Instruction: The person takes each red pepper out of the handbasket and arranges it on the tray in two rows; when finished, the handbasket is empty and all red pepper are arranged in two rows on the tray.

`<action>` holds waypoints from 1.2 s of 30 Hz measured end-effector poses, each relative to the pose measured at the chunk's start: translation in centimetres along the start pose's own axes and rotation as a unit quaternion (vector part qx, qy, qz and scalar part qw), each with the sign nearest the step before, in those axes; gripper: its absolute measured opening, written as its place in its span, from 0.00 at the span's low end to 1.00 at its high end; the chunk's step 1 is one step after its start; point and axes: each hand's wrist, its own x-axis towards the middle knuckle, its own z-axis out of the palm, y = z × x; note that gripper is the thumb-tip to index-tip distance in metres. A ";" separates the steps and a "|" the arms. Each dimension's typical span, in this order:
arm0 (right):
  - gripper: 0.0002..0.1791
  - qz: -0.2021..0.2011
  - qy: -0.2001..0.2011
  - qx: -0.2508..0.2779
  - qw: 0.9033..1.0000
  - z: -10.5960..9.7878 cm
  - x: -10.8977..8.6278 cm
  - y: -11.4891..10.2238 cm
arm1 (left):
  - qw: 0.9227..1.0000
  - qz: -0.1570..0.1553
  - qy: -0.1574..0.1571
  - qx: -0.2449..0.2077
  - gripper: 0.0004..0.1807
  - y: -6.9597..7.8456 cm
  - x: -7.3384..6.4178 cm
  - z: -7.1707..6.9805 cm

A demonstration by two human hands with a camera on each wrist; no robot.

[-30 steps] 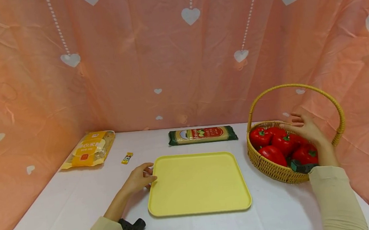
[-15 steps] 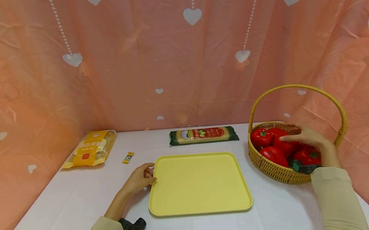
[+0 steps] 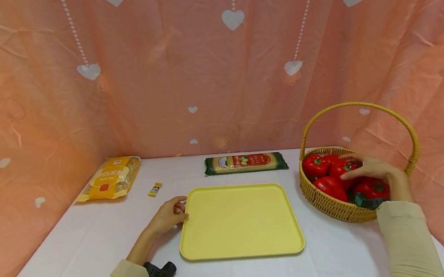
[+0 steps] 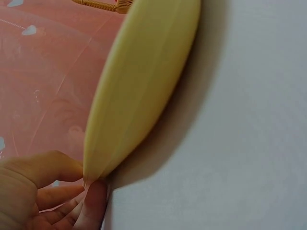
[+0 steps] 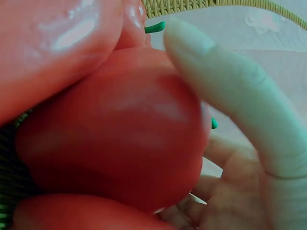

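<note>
Yellow tray [image 3: 240, 221]: lies on the white table [image 3: 77, 264];
Left hand [image 3: 168, 216]: at the tray's left edge; grip narrow, thumb and fingers pinching the rim;
Wicker basket [image 3: 330, 206]: right of the tray; holds several red peppers, handle upright;
Right hand [image 3: 371, 168]: right of the tray, within the basket; curls round one red pepper [image 5: 115, 129] (some fingers are hidden behind it);
Green packet [image 3: 246, 163]: beyond the tray's far edge;
Yellow bag [image 3: 109, 180]: beyond the tray's left; small sachet [image 3: 155, 189] between them
</note>
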 end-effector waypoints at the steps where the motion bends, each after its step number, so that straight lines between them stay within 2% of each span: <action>1: 0.39 0.008 -0.007 -0.001 1.000 0.0 0.0 -0.1 | 1.000 0.000 -0.001 0.000 0.30 0.0 0.0 0.0; 7: 0.41 0.039 -0.037 0.005 0.999 -0.1 0.1 -0.4 | 1.000 0.000 -0.002 0.001 0.30 -0.1 0.0 -0.1; 13: 0.41 0.034 -0.031 -0.004 0.999 -0.2 0.1 -0.4 | 1.000 0.000 -0.002 0.004 0.29 0.0 -0.1 -0.1; 19: 0.38 0.021 -0.009 -0.004 1.000 0.0 -0.1 -0.2 | 1.000 -0.002 -0.004 0.004 0.29 0.0 -0.1 -0.1; 25: 0.36 0.001 0.025 0.048 0.999 0.0 -0.5 -0.3 | 1.000 -0.003 -0.004 0.002 0.29 0.0 -0.1 -0.1; 28: 0.36 0.003 0.028 0.070 0.997 -0.1 -0.7 -0.6 | 1.000 -0.007 -0.005 -0.001 0.30 0.0 -0.1 0.0; 36: 0.41 -0.023 0.087 0.047 0.995 -0.2 -0.8 -1.9 | 1.000 -0.003 -0.009 -0.008 0.30 0.0 -0.1 -0.1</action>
